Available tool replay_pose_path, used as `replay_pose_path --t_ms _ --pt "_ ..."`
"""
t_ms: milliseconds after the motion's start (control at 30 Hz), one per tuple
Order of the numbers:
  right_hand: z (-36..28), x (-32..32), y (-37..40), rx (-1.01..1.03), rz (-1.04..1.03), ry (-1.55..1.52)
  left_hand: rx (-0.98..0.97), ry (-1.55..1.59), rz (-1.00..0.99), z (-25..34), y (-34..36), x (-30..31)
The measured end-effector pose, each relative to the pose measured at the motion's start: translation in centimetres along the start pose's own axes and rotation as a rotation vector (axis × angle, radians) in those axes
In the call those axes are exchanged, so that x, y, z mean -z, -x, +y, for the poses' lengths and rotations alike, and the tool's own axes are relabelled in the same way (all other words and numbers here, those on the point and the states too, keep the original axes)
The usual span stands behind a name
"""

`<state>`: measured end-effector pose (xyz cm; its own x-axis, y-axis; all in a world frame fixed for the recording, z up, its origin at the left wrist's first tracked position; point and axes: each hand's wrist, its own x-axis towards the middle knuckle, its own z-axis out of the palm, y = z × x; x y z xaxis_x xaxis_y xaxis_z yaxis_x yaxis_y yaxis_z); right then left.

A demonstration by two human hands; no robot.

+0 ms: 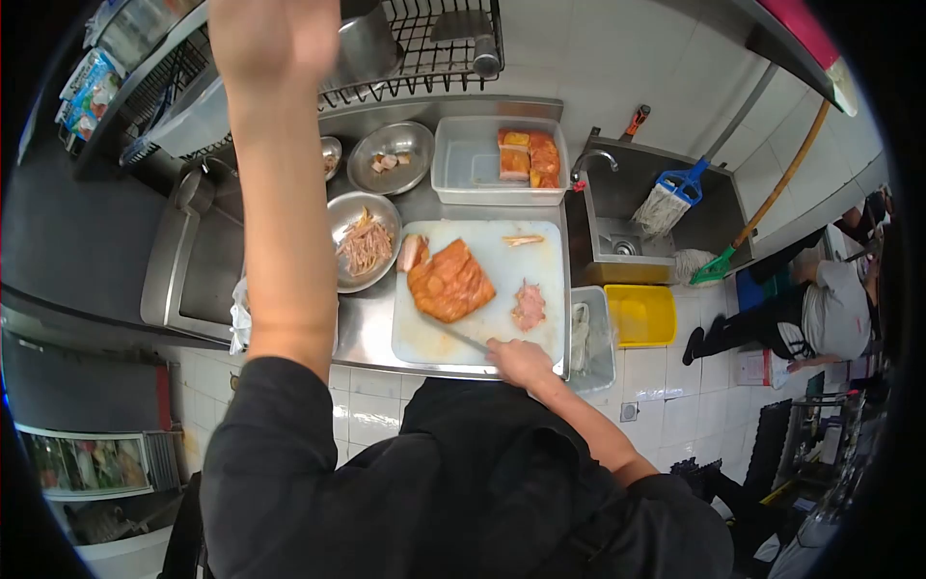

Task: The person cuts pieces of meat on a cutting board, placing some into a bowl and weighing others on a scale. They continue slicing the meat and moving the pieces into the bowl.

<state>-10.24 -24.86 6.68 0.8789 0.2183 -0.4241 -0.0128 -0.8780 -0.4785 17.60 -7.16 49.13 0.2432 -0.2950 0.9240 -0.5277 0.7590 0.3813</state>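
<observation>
Resting on the counter (pixel 365 333), the cutting board (pixel 545 265) is carrying the meat slab (pixel 451 280) left of centre. The left hand (pixel 275 39) is extending out of view; grip cannot be determined. The right hand (pixel 521 363) is clamping a knife (pixel 457 335), concealing its handle.

Saw smooth, matt plastic on the cutting board (pixel 540 265), thin dull metal on the knife (pixel 453 334) at its near edge. Found a wet gloss on the meat slab (pixel 450 280). Noted smooth, shiny metal on the counter (pixel 365 323), polished metal on the near bowl (pixel 387 264) and far bowl (pixel 415 154). Logged translucent plastic on the far tub (pixel 468 156), smooth plastic on the yellow tub (pixel 644 318) to the right. Spotted rough, stringy fibre on the mop (pixel 666 206), glossy floor tiles (pixel 376 417), matt cloth on the left sleeve (pixel 275 410).
</observation>
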Motion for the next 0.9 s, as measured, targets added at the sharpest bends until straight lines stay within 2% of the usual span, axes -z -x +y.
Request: replay_pose_path --t_ms 33,100,133,167,233,300,367,400,433,533,600,833,900 --pt "0.6 0.5 0.2 -0.004 -0.012 -0.002 0.204 0.066 0.268 -0.2 6.5 -0.8" --pt "1.8 1.3 0.8 -0.075 0.082 0.023 0.528 0.209 0.381 -0.3 15.4 -3.3" --pt "2.4 1.7 0.9 -0.083 0.069 0.02 0.703 0.145 0.423 -0.2 19.9 -4.2" --pt "3.0 2.1 1.0 -0.102 0.079 0.044 0.816 0.256 0.483 -1.2 24.6 -4.4" --pt "3.2 2.1 1.2 -0.135 0.064 0.061 1.003 0.143 0.686 -1.8 33.9 -6.3" --pt "2.9 1.6 1.7 -0.109 0.123 0.001 1.014 -0.18 0.679 -4.0 42.8 -8.5" --pt "2.4 1.2 1.9 -0.103 0.071 -0.003 0.986 -0.468 0.567 -5.1 48.6 -11.5" --pt "2.0 0.8 1.9 -0.087 0.091 -0.017 1.038 -0.889 0.249 -4.8 50.1 -12.2" --pt "1.7 0.3 2.0 -0.071 0.115 -0.031 1.051 -1.028 0.159 -4.5 51.5 -13.4" --pt "0.3 0.1 2.1 -0.081 0.114 -0.057 1.061 -1.034 0.163 -4.0 50.7 -14.5" --pt "-1.6 1.1 2.7 -0.088 0.115 -0.081 1.017 -1.01 0.256 -4.0 50.5 -14.5" --pt "-4.8 4.3 4.4 -0.054 0.072 -0.125 1.083 -1.262 0.101 -5.5 49.3 -14.9" --pt "-4.9 5.2 4.9 -0.059 0.045 -0.099 1.027 -1.273 0.106 -5.8 49.6 -14.8"
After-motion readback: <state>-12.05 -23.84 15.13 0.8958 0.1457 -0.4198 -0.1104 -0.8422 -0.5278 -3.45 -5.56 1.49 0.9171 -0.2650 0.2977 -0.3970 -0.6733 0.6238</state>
